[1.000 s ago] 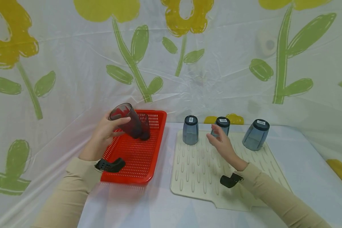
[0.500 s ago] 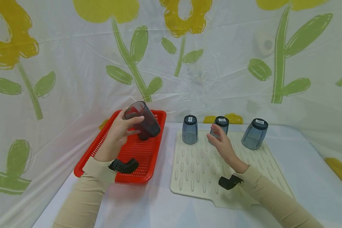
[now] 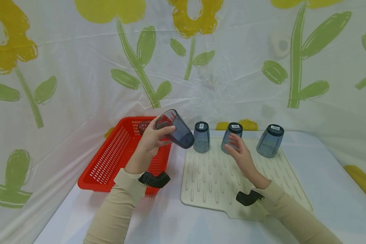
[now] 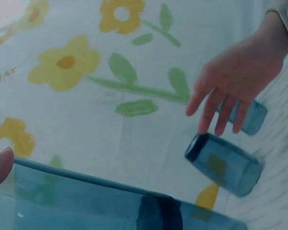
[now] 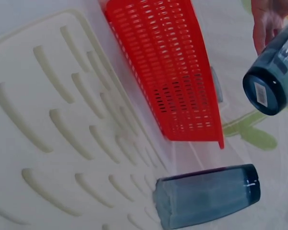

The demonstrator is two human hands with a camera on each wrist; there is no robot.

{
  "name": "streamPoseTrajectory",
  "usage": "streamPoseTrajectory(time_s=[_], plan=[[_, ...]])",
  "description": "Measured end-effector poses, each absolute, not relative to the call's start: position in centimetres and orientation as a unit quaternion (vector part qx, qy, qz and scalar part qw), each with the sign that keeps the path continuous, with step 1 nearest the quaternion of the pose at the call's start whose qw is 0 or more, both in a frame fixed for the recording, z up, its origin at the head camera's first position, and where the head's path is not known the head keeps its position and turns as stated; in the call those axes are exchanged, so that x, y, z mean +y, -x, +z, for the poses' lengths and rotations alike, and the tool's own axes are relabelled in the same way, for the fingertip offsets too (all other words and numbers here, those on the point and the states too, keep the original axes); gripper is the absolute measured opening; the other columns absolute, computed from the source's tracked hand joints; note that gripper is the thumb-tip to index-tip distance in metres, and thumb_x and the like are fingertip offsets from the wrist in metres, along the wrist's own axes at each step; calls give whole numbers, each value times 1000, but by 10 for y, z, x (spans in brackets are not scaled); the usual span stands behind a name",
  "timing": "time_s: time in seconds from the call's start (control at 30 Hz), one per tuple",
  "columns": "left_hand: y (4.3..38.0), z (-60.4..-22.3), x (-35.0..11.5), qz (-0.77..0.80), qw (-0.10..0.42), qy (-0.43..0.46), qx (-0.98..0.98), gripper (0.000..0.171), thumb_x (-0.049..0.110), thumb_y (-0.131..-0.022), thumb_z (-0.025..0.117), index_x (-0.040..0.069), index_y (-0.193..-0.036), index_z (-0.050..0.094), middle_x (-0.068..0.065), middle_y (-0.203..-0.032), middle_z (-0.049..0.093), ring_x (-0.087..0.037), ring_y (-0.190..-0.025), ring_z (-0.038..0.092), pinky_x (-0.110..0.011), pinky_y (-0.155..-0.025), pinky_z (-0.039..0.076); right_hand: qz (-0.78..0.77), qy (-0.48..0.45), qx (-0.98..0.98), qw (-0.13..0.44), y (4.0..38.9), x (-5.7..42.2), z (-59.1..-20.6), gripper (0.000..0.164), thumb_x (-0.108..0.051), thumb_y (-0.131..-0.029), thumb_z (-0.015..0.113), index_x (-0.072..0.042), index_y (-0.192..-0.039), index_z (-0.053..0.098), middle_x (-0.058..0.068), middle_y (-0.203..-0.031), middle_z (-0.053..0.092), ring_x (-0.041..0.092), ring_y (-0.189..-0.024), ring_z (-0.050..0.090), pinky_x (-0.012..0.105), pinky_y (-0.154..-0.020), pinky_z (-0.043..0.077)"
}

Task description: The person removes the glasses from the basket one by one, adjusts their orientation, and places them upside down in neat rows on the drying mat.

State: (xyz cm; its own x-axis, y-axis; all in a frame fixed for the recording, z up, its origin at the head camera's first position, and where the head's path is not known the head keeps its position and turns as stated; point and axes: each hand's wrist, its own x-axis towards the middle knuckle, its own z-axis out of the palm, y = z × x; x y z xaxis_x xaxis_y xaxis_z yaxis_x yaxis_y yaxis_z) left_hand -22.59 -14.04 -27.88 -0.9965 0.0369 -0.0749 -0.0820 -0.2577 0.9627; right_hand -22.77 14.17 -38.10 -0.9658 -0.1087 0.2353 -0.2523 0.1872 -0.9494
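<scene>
My left hand (image 3: 147, 145) grips a blue-tinted drinking glass (image 3: 183, 134), thumb and fingers around its side near the rim. It is tilted, mouth up to the left and dark base down to the right, over the gap between basket and mat. My right hand (image 3: 243, 156) holds nothing. Its fingers are spread loosely above the drying mat (image 3: 205, 189), overlapping the middle upturned glass (image 3: 227, 139) in the head view. Two more upturned glasses stand on the mat: the left glass (image 3: 202, 140) and the right glass (image 3: 269, 142).
On the left is a red perforated basket (image 3: 105, 169). A further glass (image 3: 143, 126) lies at its back, partly hidden behind my left hand. A flower-printed plastic curtain (image 3: 219, 84) hangs behind the table.
My left hand has carried the tilted glass rightward, from over the basket to beside the left glass on the mat. The right hand stays nearly where it was.
</scene>
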Motion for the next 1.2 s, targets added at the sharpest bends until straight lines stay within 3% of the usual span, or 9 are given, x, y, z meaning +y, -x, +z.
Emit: streamPoseTrajectory(time_s=[0.2, 0.6, 0.97, 1.07, 1.2], plan=[[226, -290, -118, 804, 47, 20, 592, 63, 3, -84, 59, 16, -140, 32, -8, -120, 48, -14, -85, 58, -55, -93, 41, 620, -115, -775, 51, 224, 148, -381, 56, -17, -94, 48, 1, -141, 23, 22, -142, 30, 36, -129, 29, 53, -107, 21], [227, -315, -77, 834, 69, 14, 547, 57, 4, -85, 57, 13, -138, 36, -13, -120, 51, -22, -91, 60, -58, -89, 42, 622, -93, -776, 45, 215, 148, -388, 60, -17, -92, 52, 2, -141, 23, 23, -141, 30, 37, -127, 31, 51, -104, 27], [228, -336, -56, 847, 112, 16, 519, 60, 12, -84, 61, 13, -138, 35, -12, -121, 51, -26, -96, 57, -52, -88, 46, 637, -78, -766, 27, 214, 139, -395, 59, -17, -91, 53, -3, -141, 25, 20, -141, 30, 34, -125, 33, 50, -104, 29], [229, -341, -52, 850, 124, 13, 512, 62, 13, -85, 61, 14, -140, 32, -12, -122, 51, -26, -96, 57, -52, -88, 46, 630, -74, -773, 20, 215, 138, -398, 61, -20, -91, 55, -4, -141, 24, 20, -142, 29, 33, -122, 36, 47, -101, 32], [231, -346, -48, 861, 127, 19, 492, 62, 12, -86, 59, 13, -141, 29, -13, -124, 50, -26, -95, 59, -54, -90, 43, 634, -71, -770, 15, 216, 137, -402, 62, -20, -91, 55, -7, -142, 24, 18, -142, 28, 30, -119, 38, 36, -93, 39]])
